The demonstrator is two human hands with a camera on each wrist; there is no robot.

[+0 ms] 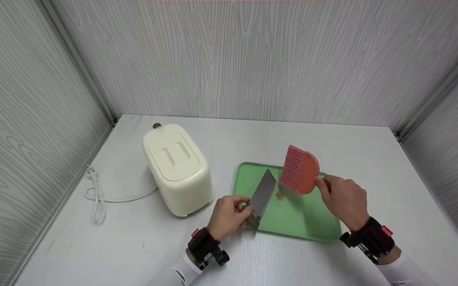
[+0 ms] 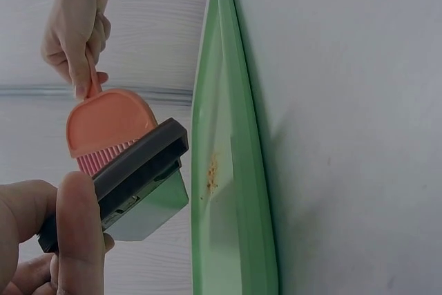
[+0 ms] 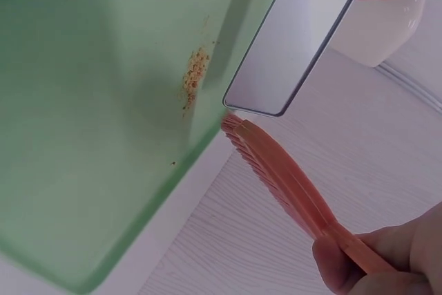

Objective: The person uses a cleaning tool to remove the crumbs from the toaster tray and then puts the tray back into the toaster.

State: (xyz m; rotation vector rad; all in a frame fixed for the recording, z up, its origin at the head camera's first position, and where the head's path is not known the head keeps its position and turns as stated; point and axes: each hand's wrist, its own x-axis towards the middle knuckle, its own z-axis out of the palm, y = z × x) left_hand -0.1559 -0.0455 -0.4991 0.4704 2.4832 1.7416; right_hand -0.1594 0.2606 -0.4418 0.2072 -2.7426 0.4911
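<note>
My left hand pinches a flat metal crumb tray by its dark end strip, between thumb and fingers. The metal tilts above the left part of a green tray. In my right hand is the handle of a small orange brush with pink bristles. Its bristles point left, close to the crumb tray's far end; in the right wrist view the brush tip is right by that corner. A small patch of brown crumbs lies on the green tray below.
A cream toaster with a lid over its top stands left of the green tray. Its white cord trails to a bundle at the table's left side. Grey wood-grain panels enclose the white table at the back and sides.
</note>
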